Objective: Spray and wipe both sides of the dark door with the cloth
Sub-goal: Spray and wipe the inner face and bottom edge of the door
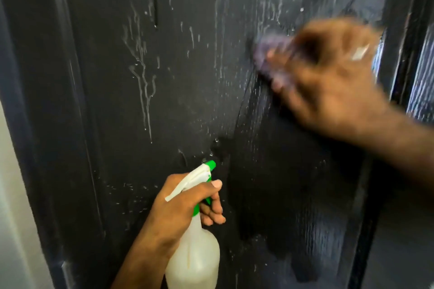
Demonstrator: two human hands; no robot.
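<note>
Item: dark door (112, 124), one face, filling the view; wet, with white runs and droplets up and left of the bottle grip, a smeared, already-passed band below the cloth grip

Item: spray bottle (195, 251), translucent body, green-and-white head; left hand (180, 204) wraps its neck, index finger lying along the top of the head, nozzle aimed at the door just ahead of the fingers. Advice: keep it low and idle, clear of the wiping path

Item: cloth (267, 54), purplish, badly blurred; right hand (328, 73) presses it to the door, fingers over it – whether they curl round it or lie flat cannot be told. Advice, as a judgement: carry overlapping strokes leftward from the grip into the untouched drips, then down, pressure even, before the runs dry; fold to a fresh side when soaked

Item: door edge (397, 54), just right of the cloth grip; worth a pass too
</note>
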